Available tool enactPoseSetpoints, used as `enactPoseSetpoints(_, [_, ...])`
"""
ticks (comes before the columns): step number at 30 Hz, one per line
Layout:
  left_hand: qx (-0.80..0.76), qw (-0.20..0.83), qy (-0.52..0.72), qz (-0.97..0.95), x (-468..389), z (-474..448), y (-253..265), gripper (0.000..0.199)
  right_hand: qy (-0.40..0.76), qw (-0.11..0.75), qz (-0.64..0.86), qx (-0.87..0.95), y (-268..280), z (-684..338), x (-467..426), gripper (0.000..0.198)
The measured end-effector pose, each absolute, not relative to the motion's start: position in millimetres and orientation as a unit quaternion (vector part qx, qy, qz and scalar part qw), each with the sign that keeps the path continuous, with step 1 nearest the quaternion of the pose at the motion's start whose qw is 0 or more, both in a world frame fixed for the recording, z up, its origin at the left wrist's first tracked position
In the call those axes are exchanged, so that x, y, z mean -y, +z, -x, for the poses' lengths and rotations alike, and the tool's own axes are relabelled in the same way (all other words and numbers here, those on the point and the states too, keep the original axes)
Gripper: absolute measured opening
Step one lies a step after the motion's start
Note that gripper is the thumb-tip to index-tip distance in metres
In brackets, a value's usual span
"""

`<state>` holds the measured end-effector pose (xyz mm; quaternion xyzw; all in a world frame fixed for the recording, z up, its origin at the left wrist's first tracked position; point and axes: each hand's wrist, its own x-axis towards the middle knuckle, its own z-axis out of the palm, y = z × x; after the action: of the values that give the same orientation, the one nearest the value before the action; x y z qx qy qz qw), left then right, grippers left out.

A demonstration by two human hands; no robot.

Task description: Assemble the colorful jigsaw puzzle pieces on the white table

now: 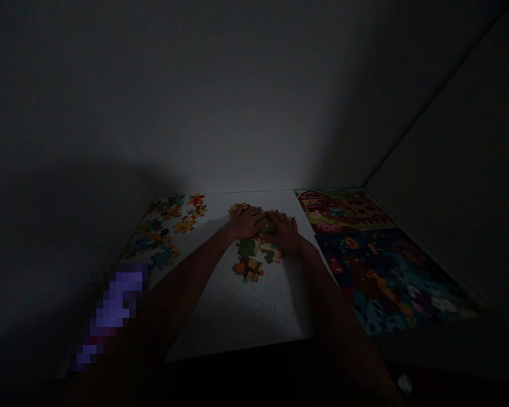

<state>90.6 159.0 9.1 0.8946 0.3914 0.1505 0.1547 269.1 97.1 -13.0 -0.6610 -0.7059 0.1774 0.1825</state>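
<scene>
In dim light, my left hand (249, 221) lies flat with fingers spread over a group of jigsaw puzzle pieces (248, 247) in the middle of the white table (254, 316). Close beside it, my right hand (283, 228) rests palm down on the same group, its fingers also apart. Both hands cover part of these pieces, so how they join underneath is hidden. Toward me, an orange and yellow cluster of puzzle pieces (248, 269) shows below the hands.
Many loose puzzle pieces (156, 240) lie along the table's left side. At the right are a farm picture puzzle (339, 210) and a dark blue sea picture puzzle (390, 277). A pale wall (237, 113) rises behind the table. A blurred purple patch (114, 305) sits at the lower left.
</scene>
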Motion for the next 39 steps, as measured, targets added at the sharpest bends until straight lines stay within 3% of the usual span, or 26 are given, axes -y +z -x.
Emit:
enactPoseSetpoints(3, [-0.445,0.125,0.139,-0.876,-132,-53,2,0.051,0.155,0.16,0.685,0.694,-16,-263,-102,0.081])
enactPoseSetpoints(8, [-0.479,0.092,0.113,-0.866,-57,-17,-2,0.05,0.096,0.194,0.708,0.672,-13,-255,-116,0.061])
enactPoseSetpoints(13, [-0.401,0.04,0.096,-0.91,12,-14,-3,0.053,0.174,0.205,0.584,0.766,3,-243,-114,0.051])
enactPoseSetpoints(16, [-0.335,0.047,0.093,-0.936,25,-28,-1,0.054,0.191,0.26,0.61,0.724,11,-244,-94,0.052])
enactPoseSetpoints(25, [-0.21,0.091,0.061,-0.971,-61,-113,10,0.04,0.055,0.264,0.723,0.636,-27,-245,22,0.071])
enactPoseSetpoints(29, [-0.223,0.092,0.062,-0.969,-120,-134,8,0.044,0.048,0.179,0.692,0.698,-26,-241,29,0.087])
enactPoseSetpoints(32, [-0.274,0.079,0.076,-0.955,-156,-128,8,0.041,0.054,0.113,0.694,0.709,-20,-239,25,0.079])
enactPoseSetpoints(39, [-0.41,0.061,0.094,-0.905,-181,-77,5,0.045,0.018,0.059,0.762,0.645,-9,-236,3,0.061])
